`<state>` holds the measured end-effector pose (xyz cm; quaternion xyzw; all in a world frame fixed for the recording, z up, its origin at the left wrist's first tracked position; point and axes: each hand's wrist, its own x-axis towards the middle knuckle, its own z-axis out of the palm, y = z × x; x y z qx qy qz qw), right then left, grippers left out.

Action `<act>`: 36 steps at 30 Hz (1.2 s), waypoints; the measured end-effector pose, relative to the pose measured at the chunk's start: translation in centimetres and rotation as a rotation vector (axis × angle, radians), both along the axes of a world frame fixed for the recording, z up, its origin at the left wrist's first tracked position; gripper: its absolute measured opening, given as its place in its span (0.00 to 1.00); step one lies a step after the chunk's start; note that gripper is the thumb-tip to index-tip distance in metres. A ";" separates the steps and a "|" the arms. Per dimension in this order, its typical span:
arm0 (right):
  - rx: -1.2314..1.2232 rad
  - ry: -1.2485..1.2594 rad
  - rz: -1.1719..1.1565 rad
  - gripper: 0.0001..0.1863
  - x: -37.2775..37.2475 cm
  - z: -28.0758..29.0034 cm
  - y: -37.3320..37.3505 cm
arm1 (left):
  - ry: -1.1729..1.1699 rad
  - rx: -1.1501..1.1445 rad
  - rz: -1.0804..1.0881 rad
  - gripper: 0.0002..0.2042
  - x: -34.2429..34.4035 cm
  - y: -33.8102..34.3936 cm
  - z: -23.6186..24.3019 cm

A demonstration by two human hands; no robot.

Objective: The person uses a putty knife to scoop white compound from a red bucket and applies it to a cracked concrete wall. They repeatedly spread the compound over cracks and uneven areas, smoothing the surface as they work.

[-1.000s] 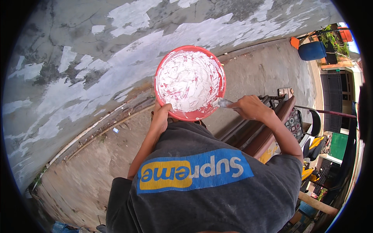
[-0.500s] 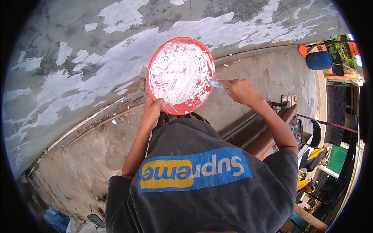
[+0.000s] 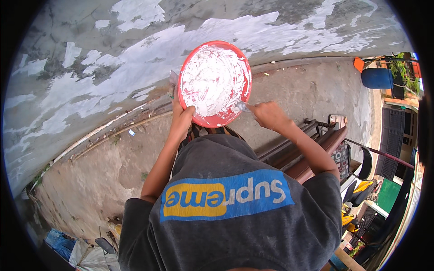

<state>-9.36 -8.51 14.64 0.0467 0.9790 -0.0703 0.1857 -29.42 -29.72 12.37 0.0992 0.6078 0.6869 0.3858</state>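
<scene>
My left hand grips a round red basin by its near left rim, thumb over the edge. Thick white paste is smeared over the inside of the basin. A flat metal blade sticks out past the basin's left side, by my left fingers; its handle is mostly hidden. In my right hand is a putty knife, its blade at the basin's near right rim, touching the paste.
Beyond the basin rises a grey wall with white patches. A pipe runs along its foot. To the right stand a brown bench, parked motorbikes and a blue barrel. Blue cloth lies at lower left.
My right hand and the putty knife have moved left and nearer to me along the rim. The basin has shifted slightly and tilted in my left hand.
</scene>
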 end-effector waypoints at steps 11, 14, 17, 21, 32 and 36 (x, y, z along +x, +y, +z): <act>-1.117 -0.147 -0.502 0.22 -2.0 -0.4 2.7 | -0.231 -0.053 0.088 0.38 0.8 -0.2 -3.1; -1.352 0.120 -0.587 0.26 -2.9 2.5 2.0 | -0.325 -0.108 0.072 0.33 0.3 -1.1 -3.2; -1.623 0.600 -0.647 0.28 -6.9 4.7 1.9 | -0.443 -0.151 0.097 0.33 -0.5 -3.2 -7.3; -1.593 1.173 -0.855 0.28 -12.1 9.2 3.4 | -0.471 -0.081 0.082 0.31 -1.3 -5.2 -8.2; -1.377 1.533 -0.368 0.29 -18.3 21.6 1.6 | -0.490 -0.072 0.102 0.31 -5.3 -9.7 -11.4; -0.776 1.763 -0.491 0.25 -22.8 20.8 -0.8 | -0.500 -0.058 0.074 0.31 -6.4 -11.0 -10.6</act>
